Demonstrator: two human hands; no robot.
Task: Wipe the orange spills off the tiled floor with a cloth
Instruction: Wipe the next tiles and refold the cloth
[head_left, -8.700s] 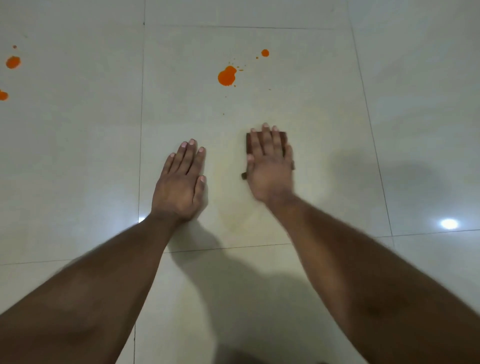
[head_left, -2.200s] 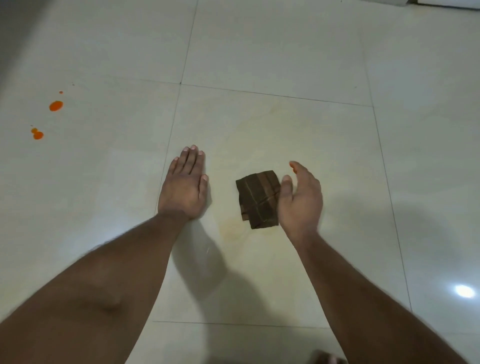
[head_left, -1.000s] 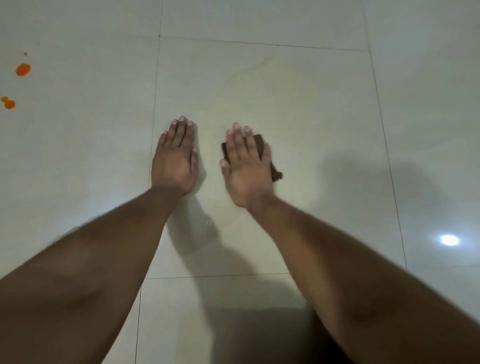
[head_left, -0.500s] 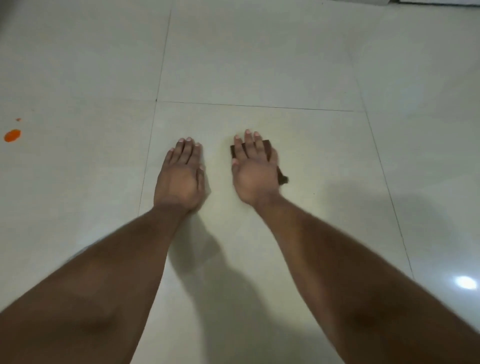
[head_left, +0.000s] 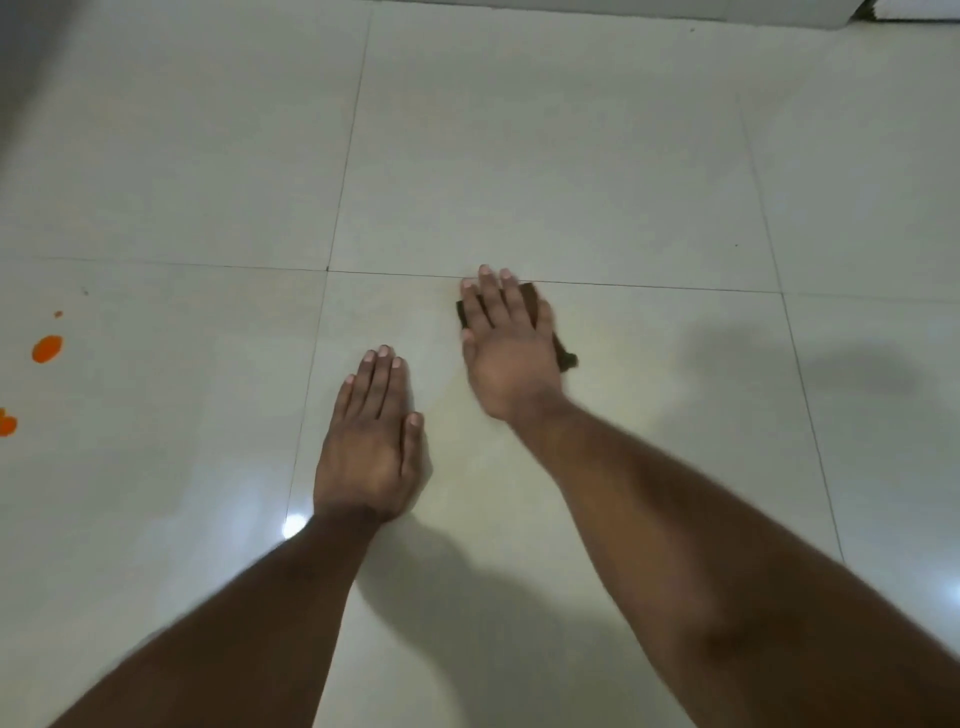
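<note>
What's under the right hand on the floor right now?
A folded brown cloth lies under the right hand, pressed flat to the tiled floor. Only its edges show; the tile beneath it is hidden.

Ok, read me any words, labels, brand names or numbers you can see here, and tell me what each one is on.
None: no text shows anywhere.
The brown cloth under the right hand shows no label or print.
The tiled floor is plain, marked only by orange spills.
The left hand rests flat on bare tile.
</note>
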